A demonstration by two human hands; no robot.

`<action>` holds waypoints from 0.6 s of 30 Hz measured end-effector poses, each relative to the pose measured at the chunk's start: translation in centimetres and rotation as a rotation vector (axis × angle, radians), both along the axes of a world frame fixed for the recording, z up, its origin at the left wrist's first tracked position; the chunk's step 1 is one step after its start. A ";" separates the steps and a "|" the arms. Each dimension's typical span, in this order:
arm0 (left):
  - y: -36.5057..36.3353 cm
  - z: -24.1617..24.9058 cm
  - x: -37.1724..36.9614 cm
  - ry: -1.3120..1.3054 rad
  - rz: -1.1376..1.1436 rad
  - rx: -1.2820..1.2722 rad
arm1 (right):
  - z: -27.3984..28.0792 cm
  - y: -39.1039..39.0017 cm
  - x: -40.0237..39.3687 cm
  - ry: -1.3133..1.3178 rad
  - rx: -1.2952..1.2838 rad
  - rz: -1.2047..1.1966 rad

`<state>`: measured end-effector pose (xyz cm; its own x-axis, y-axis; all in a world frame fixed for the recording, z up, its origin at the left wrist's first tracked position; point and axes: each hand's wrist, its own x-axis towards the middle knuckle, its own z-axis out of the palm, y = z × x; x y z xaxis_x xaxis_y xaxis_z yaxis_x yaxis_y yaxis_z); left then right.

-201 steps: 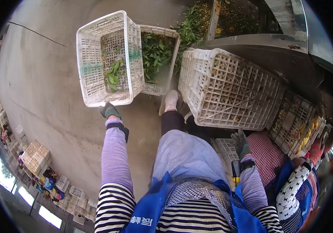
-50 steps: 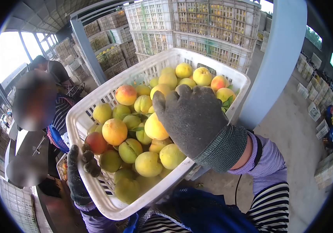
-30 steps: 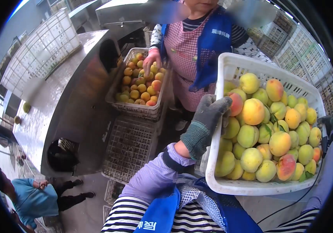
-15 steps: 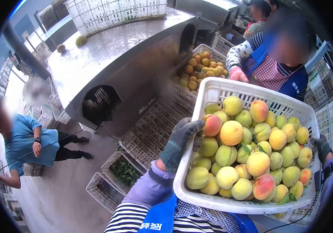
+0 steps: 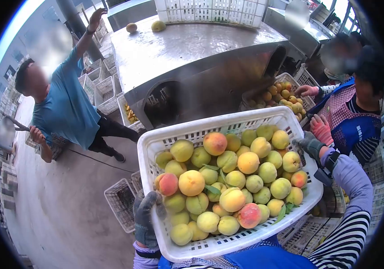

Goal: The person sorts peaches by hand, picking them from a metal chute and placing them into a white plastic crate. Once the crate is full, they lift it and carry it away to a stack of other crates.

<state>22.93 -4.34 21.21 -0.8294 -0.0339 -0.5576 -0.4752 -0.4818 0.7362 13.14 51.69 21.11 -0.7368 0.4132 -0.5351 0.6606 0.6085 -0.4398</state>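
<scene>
A white plastic crate (image 5: pixel 241 120) full of yellow-green and reddish peaches (image 5: pixel 192 183) is held up in front of my body. My left hand (image 5: pixel 146 219), in a dark grey glove, grips its left end, with the fingertips over the rim. At the right end, my right hand (image 5: pixel 309 145), gloved too, is closed on the crate's edge. Some green leaves (image 5: pixel 212 189) lie among the fruit.
Beyond the crate is a metal machine (image 5: pixel 178 49) with a white crate (image 5: pixel 212 11) and two fruits on top. A person in blue (image 5: pixel 69 103) stands left with one arm raised. A co-worker (image 5: pixel 353 112) in pink gloves is at the right, by another peach crate (image 5: pixel 306 96).
The crate in my hands has moved left, and my view has turned. The person in blue has come closer and raised an arm. The co-worker's hand is off my crate.
</scene>
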 end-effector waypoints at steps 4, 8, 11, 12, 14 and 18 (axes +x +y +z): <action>-1.1 -2.8 1.5 -0.001 0.106 -0.087 | -11.6 -3.8 -8.3 0.052 -0.031 0.300; -1.4 -12.2 2.2 -0.053 0.238 -0.177 | -22.0 -6.8 -12.4 -0.027 0.180 0.409; -3.3 -21.7 3.0 -0.197 0.242 -0.282 | -32.6 -5.5 -11.8 0.153 0.233 0.405; -4.3 -26.5 3.8 -0.242 0.183 -0.326 | -32.7 -6.0 -12.9 0.151 0.158 0.368; -3.3 -25.6 2.6 -0.250 0.174 -0.231 | -29.2 -7.7 -11.8 0.104 0.043 0.247; -4.1 -27.6 3.9 -0.238 0.188 -0.376 | -28.3 -8.8 -11.4 0.079 0.104 0.191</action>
